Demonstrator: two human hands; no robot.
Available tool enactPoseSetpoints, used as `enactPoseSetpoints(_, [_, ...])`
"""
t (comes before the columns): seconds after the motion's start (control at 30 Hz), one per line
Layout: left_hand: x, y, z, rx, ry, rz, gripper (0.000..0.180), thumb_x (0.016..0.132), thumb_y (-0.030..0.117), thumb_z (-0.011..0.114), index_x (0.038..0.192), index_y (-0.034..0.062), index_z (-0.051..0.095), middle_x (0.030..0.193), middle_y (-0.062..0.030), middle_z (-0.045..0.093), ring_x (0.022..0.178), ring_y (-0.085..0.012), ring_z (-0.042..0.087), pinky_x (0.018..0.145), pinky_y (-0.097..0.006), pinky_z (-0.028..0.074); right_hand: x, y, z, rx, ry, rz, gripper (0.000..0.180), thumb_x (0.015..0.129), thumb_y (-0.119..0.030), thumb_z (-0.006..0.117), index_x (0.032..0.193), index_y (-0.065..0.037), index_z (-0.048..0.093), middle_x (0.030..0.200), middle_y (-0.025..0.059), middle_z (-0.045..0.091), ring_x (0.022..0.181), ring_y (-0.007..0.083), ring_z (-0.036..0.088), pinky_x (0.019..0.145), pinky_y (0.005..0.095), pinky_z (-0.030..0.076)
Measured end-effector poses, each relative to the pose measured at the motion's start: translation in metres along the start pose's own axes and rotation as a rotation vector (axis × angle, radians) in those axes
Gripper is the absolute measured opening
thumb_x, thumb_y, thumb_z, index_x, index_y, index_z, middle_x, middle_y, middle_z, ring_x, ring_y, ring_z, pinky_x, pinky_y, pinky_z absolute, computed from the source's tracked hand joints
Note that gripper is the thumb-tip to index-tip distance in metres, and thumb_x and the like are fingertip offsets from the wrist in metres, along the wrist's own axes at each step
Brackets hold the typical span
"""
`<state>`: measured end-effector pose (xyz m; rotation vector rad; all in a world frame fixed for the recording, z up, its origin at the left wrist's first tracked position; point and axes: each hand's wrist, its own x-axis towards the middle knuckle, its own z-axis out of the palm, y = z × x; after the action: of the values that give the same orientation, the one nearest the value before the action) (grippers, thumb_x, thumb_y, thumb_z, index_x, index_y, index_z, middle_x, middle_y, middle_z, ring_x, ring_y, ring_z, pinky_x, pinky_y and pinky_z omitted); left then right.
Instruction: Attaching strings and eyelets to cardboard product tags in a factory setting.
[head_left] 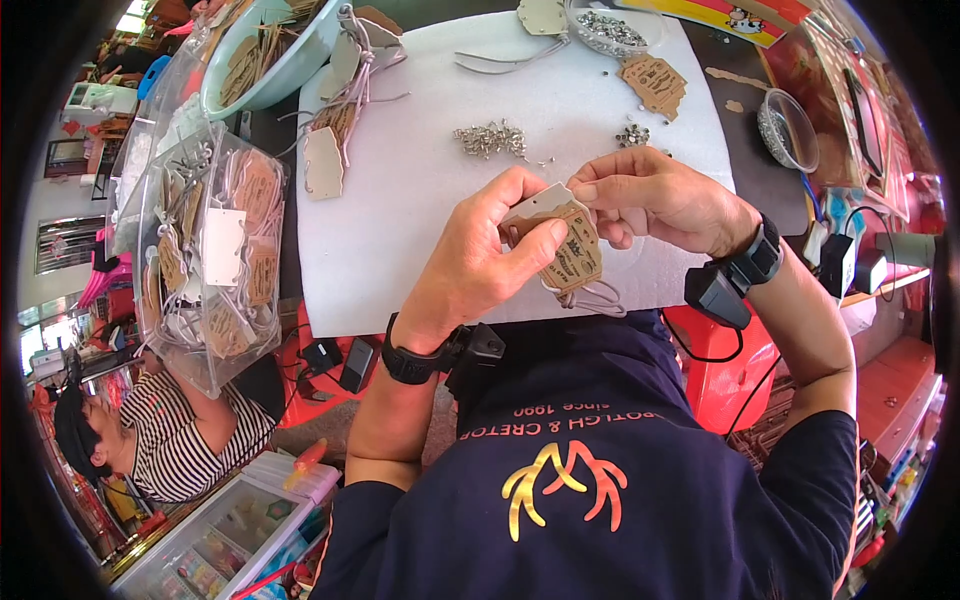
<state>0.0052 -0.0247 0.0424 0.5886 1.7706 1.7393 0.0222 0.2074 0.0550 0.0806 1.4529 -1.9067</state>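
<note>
My left hand [470, 260] is closed on a brown printed card tag [578, 258], thumb pressed over its face. A white card tag [545, 203] with a scalloped edge lies behind it in the same grip. A pale cord [600, 298] hangs in a loop from the tag's lower end. At the white card's upper corner, my right hand [660, 200] has thumb and forefinger pinched together; whatever sits between them is hidden. Beyond both hands, a pile of small silvery metal pieces [488, 140] rests on the white foam sheet [400, 250].
More tags with cords [345, 110] lie on the sheet's left, beside a pale green basin [285, 75] and a clear bin of tags [215, 330]. Two tubs [612, 30] of metal bits and a brown card [652, 85] are at far right. Another person [180, 430] sits lower left.
</note>
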Motion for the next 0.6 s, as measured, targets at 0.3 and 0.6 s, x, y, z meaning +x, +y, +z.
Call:
enactPoseSetpoints(0.3, [0.002,-0.003,0.002,0.078,0.026,0.037,0.019,0.091,0.013,0.066,0.101,0.002,0.054,0.082,0.0001,0.057,0.073,-0.0039,0.051,0.063,-0.023,0.045,-0.005,0.007,0.003,-0.038,0.006,-0.07,0.027,0.088,-0.02,0.07,0.107,-0.002,0.066,0.083,-0.0031,0.06,0.072,0.0048,0.052,0.065,0.021,0.041])
enactPoseSetpoints(0.6, [0.003,-0.003,0.008,0.045,0.084,0.077,0.017,0.092,0.013,0.065,0.101,0.0015,0.055,0.081,-0.0004,0.058,0.07,-0.0035,0.05,0.059,-0.023,0.043,0.0,0.022,0.005,0.055,0.054,-0.123,0.025,0.088,-0.017,0.068,0.108,-0.002,0.063,0.085,-0.0029,0.059,0.072,0.0061,0.048,0.068,0.0222,0.04])
